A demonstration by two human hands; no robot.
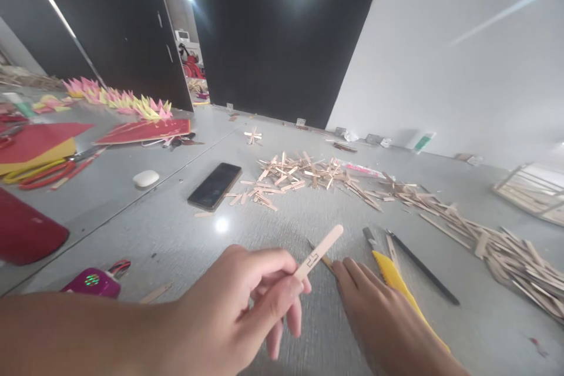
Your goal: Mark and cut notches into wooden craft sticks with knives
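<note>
My left hand (264, 299) pinches a wooden craft stick (324, 251) between thumb and fingertips, its rounded end pointing up and right. Dark angular lines are marked across the stick's middle. Low over the table, my right hand (374, 305) has its fingers closed around a thin pointed tool (326, 262); only its narrow tip and part of the shaft show, so its exact kind is unclear. Just right of that hand lie a yellow-handled cutter (396, 282), partly covered by the hand, and a slim black pen-like tool (425, 268).
Cut stick pieces (299, 170) lie in a heap ahead, with longer sticks (506, 258) piled at right. A phone (215, 186), white oval case (145, 178), purple device (94, 282) and scissors (48, 170) lie leftward. A dark panel (282, 35) stands behind.
</note>
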